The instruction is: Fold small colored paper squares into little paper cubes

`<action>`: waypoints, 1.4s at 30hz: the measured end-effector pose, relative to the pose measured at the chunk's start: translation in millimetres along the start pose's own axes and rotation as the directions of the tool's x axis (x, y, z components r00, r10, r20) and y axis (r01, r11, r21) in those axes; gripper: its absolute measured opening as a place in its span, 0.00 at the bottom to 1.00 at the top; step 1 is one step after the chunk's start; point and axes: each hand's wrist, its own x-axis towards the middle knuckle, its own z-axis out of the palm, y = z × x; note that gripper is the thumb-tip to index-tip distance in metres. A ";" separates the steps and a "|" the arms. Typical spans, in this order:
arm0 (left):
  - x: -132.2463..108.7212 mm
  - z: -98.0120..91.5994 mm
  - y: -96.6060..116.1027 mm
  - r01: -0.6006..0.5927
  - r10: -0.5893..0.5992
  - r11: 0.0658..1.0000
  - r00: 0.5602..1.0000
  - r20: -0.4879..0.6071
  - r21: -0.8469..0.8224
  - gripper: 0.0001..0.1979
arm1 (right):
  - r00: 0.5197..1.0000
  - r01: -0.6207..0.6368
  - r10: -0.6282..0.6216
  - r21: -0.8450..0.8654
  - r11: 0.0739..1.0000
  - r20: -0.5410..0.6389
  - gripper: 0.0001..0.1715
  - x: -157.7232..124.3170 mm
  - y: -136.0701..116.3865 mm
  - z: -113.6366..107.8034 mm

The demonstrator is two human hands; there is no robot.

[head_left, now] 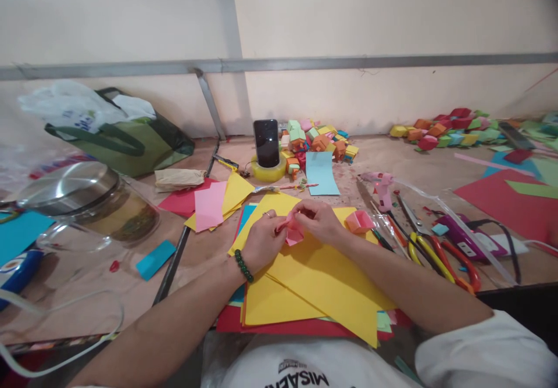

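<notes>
Between my two hands is a small folded pink paper piece (295, 234), held above a stack of yellow paper sheets (322, 283). My left hand (265, 238), with a green bead bracelet (243, 266) at the wrist, pinches its left side. The fingers of my right hand (320, 221) are closed on its upper right edge. Part of the piece is hidden behind my fingers. A finished-looking pink paper box (360, 222), open at the top, sits just right of my right hand on the yellow sheets.
A phone (267, 144) stands on a tape roll (268, 170), beside piled paper boxes (320, 141). On the right lie a pink glue gun (381, 187), scissors (412, 216), pliers (457, 263) and a purple power strip (483, 240). A glass teapot (126, 214) and green bag (135, 141) stand left.
</notes>
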 end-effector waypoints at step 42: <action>5.0 -13.5 0.3 0.083 -0.084 0.988 0.996 0.001 -0.130 0.12 | 0.997 0.078 -0.079 -0.107 0.991 -0.002 0.07 -7.8 -2.7 0.9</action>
